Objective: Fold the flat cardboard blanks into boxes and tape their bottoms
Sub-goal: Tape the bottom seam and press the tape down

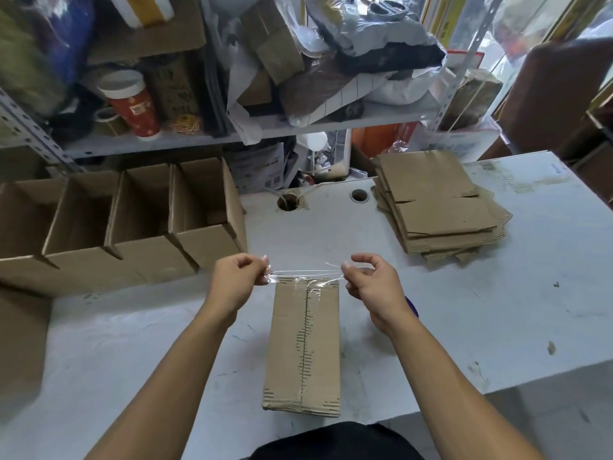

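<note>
A folded cardboard box point(303, 346) stands bottom-up on the white table point(497, 293) in front of me, its two bottom flaps meeting in a centre seam. A strip of clear tape point(306, 275) stretches across the box's far edge. My left hand point(237, 280) pinches the tape's left end. My right hand point(371, 280) pinches its right end. Both hands hover just beyond the box's far corners. Clear tape also seems to run along the seam.
A stack of flat cardboard blanks point(438, 207) lies at the right back of the table. Several open finished boxes point(132, 220) stand in a row on the left. A cluttered metal shelf point(232, 134) rises behind. Two round holes point(288, 202) pierce the tabletop.
</note>
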